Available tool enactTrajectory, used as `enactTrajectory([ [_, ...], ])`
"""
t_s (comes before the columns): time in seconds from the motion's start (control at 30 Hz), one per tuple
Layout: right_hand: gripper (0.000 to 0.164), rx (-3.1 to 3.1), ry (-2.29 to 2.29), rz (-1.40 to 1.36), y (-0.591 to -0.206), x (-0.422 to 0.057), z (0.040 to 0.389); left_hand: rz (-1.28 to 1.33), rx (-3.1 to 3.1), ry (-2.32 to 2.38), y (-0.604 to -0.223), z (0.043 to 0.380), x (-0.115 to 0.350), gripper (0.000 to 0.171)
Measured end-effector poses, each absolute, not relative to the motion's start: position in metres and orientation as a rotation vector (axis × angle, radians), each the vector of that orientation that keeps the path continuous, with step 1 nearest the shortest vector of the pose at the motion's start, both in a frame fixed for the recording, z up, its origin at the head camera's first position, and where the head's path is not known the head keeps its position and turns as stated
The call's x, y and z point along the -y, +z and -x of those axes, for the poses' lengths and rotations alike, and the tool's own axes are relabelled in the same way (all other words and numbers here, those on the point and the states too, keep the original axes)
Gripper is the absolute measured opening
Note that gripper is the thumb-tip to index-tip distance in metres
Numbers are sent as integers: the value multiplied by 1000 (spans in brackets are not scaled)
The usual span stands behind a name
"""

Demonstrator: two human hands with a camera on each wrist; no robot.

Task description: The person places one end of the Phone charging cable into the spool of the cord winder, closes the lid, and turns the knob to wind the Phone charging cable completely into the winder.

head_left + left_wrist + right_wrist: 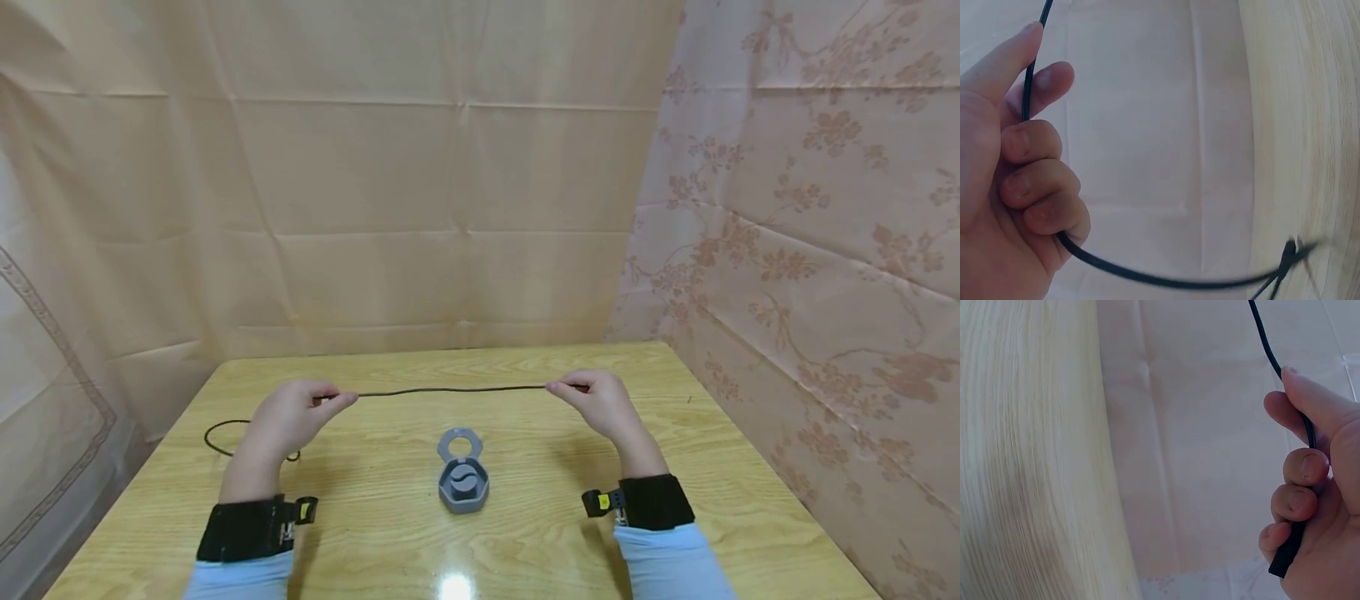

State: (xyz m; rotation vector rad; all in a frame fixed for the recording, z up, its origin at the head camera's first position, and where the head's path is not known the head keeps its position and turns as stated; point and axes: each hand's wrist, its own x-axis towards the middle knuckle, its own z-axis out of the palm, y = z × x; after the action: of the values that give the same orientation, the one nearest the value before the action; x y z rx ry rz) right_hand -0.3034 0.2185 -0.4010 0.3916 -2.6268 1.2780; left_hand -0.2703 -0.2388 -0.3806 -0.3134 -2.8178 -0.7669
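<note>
A thin black cable (450,389) stretches nearly level above the table between the two hands. My left hand (288,419) pinches it between thumb and forefinger, and in the left wrist view the other fingers curl round the cable (1147,279). Its slack loops down behind that wrist. At the right, my right hand (602,406) pinches the cable with thumb and forefinger too. A thicker black end piece (1286,553) pokes out below its curled fingers; the tip's kind cannot be told. Between the hands, nearer me, lies a grey hexagonal case (463,493) with an S-shaped groove inside.
Hinged out behind the case lies a grey ring-shaped lid (460,436). A light wooden table (525,542) carries everything. Beige cloth (360,183) hangs behind its far edge, and flowered cloth (810,217) along the right side. The cable's loop (208,435) is at the left.
</note>
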Motion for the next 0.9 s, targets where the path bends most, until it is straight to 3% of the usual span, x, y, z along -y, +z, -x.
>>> enactTrajectory([
  [0.1,29,2621,1244,-352,-399,-224,302,300,2823,-738,-380,270,241,44],
  [0.4,36,2585,1176,-194,-397,-242,301,173,2755,-597,-378,265,252,64],
  [0.7,40,2560,1169,-166,-397,-255,303,-36,2656,-561,-378,260,272,62],
  [0.9,48,2489,1170,71,-400,-282,300,-178,2613,-607,-377,260,283,68],
])
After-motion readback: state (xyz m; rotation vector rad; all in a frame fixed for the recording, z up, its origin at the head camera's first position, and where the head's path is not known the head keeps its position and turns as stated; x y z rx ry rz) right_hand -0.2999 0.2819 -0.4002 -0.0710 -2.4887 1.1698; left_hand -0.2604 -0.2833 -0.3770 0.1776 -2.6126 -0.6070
